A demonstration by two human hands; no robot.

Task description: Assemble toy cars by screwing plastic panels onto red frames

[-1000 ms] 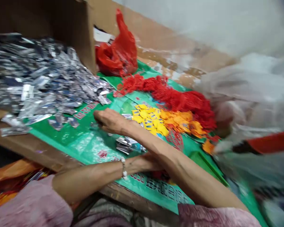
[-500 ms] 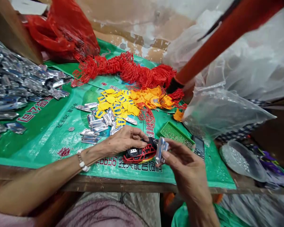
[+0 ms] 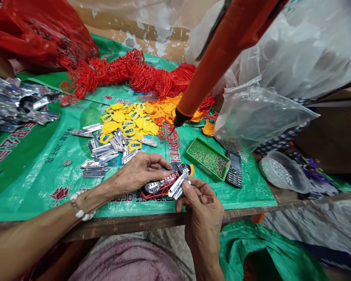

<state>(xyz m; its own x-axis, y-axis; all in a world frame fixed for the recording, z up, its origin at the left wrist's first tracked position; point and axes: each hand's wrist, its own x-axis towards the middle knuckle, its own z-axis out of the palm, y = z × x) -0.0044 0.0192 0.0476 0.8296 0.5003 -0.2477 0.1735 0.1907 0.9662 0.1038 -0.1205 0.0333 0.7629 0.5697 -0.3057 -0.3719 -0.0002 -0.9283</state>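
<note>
My left hand [image 3: 142,171] is closed on a black toy car body [image 3: 155,187] with a red lattice piece along its side and an orange end. It rests low over the green sheet near the table's front edge. Between the thumb and fingers of my right hand [image 3: 203,203] is a silver plastic part [image 3: 178,187] with blue markings. That part lies against or just in front of the car body's near side; whether it touches, I cannot tell. Loose silver parts [image 3: 105,152] and yellow pieces [image 3: 128,121] are heaped beyond my left hand.
Red lattice pieces [image 3: 131,74] run in a long pile behind orange pieces [image 3: 166,107]. An orange-red tool [image 3: 210,62] hangs down over the table. To the right are a green tray of screws [image 3: 206,158], a keypad phone [image 3: 234,169] and a clear bowl [image 3: 283,171]. More silver parts [image 3: 20,101] lie left.
My right hand has brought the silver part inward and tilted it against the near side of the car body. My left hand keeps its hold. The view has shifted to the right.
</note>
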